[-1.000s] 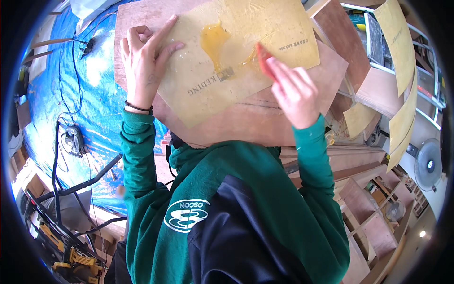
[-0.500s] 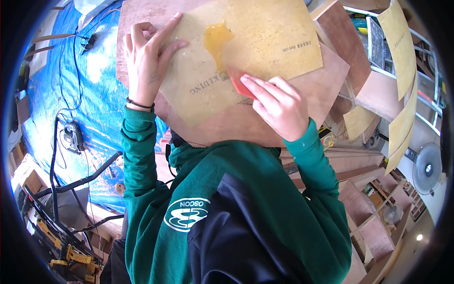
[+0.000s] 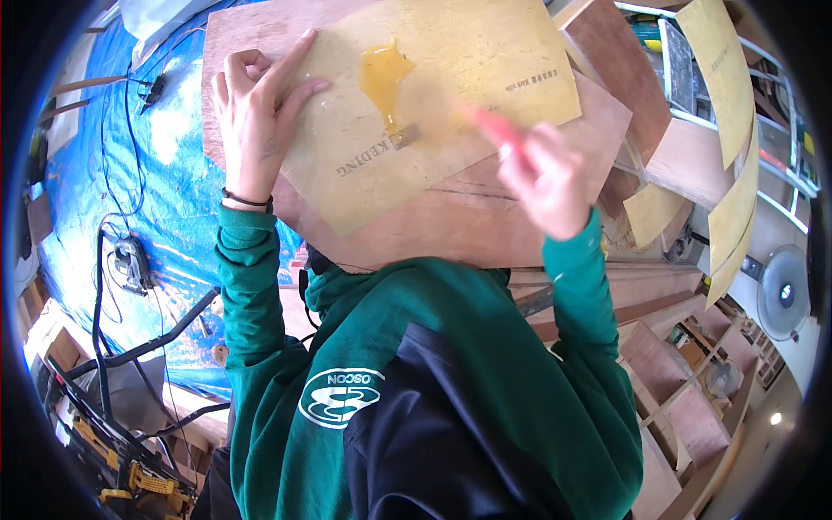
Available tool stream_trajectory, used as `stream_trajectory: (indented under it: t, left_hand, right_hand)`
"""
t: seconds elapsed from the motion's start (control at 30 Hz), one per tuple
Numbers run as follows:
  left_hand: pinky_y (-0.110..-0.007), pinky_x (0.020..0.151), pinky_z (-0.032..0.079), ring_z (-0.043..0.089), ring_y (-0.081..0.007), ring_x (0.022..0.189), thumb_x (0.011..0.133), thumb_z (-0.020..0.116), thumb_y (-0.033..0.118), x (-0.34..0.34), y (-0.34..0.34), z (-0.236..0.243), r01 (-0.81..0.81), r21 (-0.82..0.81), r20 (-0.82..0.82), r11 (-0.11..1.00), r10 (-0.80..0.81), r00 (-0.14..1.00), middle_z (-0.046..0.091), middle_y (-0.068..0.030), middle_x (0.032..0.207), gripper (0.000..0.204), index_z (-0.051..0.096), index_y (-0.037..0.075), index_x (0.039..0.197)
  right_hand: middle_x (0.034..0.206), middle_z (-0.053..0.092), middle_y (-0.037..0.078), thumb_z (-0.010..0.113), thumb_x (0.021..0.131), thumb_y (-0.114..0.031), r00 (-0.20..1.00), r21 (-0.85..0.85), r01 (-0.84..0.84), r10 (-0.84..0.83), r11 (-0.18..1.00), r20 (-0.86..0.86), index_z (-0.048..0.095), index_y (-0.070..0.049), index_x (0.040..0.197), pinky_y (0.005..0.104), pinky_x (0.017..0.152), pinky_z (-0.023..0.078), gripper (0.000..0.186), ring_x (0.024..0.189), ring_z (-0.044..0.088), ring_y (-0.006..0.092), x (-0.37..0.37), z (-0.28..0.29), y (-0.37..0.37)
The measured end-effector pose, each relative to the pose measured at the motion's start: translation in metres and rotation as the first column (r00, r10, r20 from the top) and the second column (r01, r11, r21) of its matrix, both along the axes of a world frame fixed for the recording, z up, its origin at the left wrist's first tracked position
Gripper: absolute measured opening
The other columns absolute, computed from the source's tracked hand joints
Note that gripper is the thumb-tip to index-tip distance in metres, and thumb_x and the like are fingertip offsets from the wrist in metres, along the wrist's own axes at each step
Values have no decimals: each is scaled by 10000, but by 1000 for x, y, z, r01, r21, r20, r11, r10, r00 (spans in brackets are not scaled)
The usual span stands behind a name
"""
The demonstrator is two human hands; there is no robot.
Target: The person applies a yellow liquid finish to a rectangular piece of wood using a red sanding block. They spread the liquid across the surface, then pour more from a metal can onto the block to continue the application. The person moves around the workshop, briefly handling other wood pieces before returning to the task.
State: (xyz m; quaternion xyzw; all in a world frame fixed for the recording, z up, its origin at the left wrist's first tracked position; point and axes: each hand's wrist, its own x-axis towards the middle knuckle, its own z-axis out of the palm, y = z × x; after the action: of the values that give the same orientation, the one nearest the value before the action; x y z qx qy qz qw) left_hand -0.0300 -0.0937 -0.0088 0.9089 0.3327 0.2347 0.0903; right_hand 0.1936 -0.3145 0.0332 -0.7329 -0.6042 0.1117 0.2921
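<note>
A yellowish translucent sheet (image 3: 338,182) with printing lies on a pale wooden board (image 3: 433,234). A puddle of thick amber liquid (image 3: 386,74) sits near the sheet's middle. My left hand (image 3: 260,121) rests open on the sheet's left part and the board beside it, index finger and thumb spread. My right hand (image 3: 546,178) holds a flat red scraper (image 3: 494,126) over the sheet, right of the puddle; hand and scraper are blurred by motion.
A blue tarp (image 3: 104,182) with cords and a power tool (image 3: 130,264) lies at left. More yellow sheets (image 3: 719,69) and wooden panels (image 3: 607,61) are at right, with a fan (image 3: 780,290) and wooden compartments (image 3: 693,416). Black tubing (image 3: 156,338) is at lower left.
My right hand swept the scraper down and left, then back up to the right. My left hand stays on the sheet. The view has shifted slightly.
</note>
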Motion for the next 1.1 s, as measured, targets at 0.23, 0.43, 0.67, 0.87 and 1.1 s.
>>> stream_trajectory:
  t: [0.23,0.43,0.67,0.87,1.1]
  left_hand:
    - [-380,858,397,424,-257,878,769,726,354,0,0,-2,-25,-20,-22,999,25,999,444,-83,956,482,637,300,1240]
    - [-378,837,414,431,-259,874,769,722,357,0,-1,-2,-25,-18,-25,1000,25,999,445,-84,954,481,636,305,1240]
    - [-379,839,415,435,-259,881,774,712,376,2,-1,-3,-32,3,-38,999,32,999,449,-85,954,474,638,303,1236]
    - [-387,874,379,443,-245,890,787,706,374,-2,-10,-4,-69,21,-20,997,69,997,458,-85,936,481,628,284,1253]
    - [-382,854,366,449,-237,896,788,714,361,5,-31,-6,-232,23,9,972,232,973,466,-93,927,500,620,253,1267]
  right_hand:
    - [676,557,140,647,794,-73,985,119,106,-120,987,120,619,8,867,389,550,441,112,594,549,294,54,3,30]
    - [643,550,99,644,778,-55,964,42,55,-64,998,257,675,-74,949,367,524,459,175,577,537,250,39,-6,23]
    - [724,624,49,635,777,-12,973,50,-211,204,976,109,678,-62,1048,310,542,496,279,607,571,163,-57,-15,-3]
    - [656,522,106,631,793,-29,991,38,130,-128,991,-42,622,-25,802,370,498,419,13,557,517,252,-8,-1,-6]
    - [735,591,148,645,815,-97,986,112,164,-166,980,8,639,-8,934,360,579,473,149,650,604,290,66,3,32]
